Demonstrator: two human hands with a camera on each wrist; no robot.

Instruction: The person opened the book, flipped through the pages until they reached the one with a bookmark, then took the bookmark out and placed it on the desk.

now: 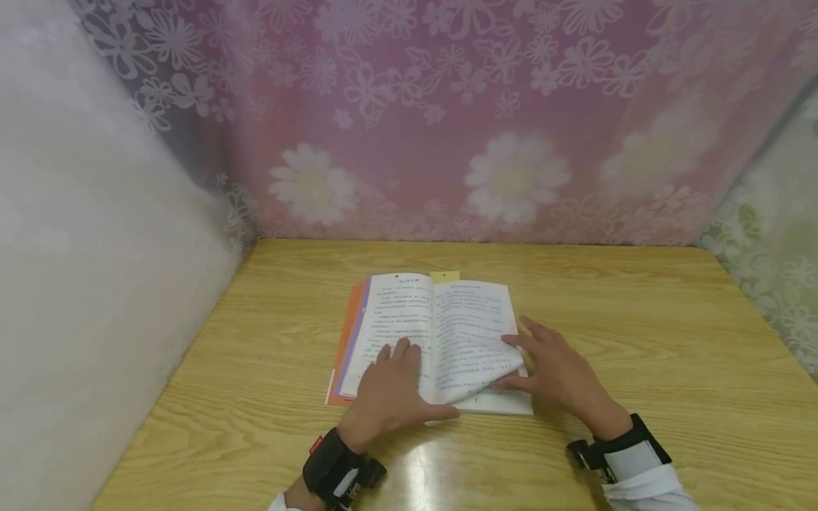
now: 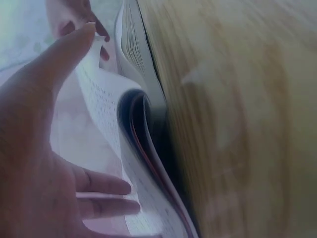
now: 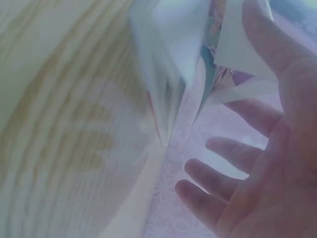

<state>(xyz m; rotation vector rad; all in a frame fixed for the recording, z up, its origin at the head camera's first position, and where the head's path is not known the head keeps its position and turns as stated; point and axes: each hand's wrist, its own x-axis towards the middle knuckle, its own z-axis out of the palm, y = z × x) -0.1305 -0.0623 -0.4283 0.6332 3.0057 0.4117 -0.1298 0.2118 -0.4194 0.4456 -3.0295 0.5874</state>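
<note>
Wood-grain surface (image 1: 224, 397) carries the open book (image 1: 396, 312). I see the left hand (image 1: 391, 394) resting outspread on it; the right hand (image 1: 565, 372) pinches a lifted page (image 1: 476, 348). Too hard a pull could tear that page; light left pressure could let the book slide.

A page (image 3: 240, 47) is pinched at the upper right by the right hand (image 3: 282, 163).
The page is overlapped by the thumb, and the index finger is partly covered by a lower strip of paper; the other three fingers (image 3: 213, 179) are spread apart and pointed leftward. Coloured printing is shown beside the page, and the book (image 3: 166, 89) is blurred near the top centre. The left side is filled by the wood-grained desk (image 3: 54, 148), bordered by a pink, flower-patterned surface (image 3: 173, 210).
</note>
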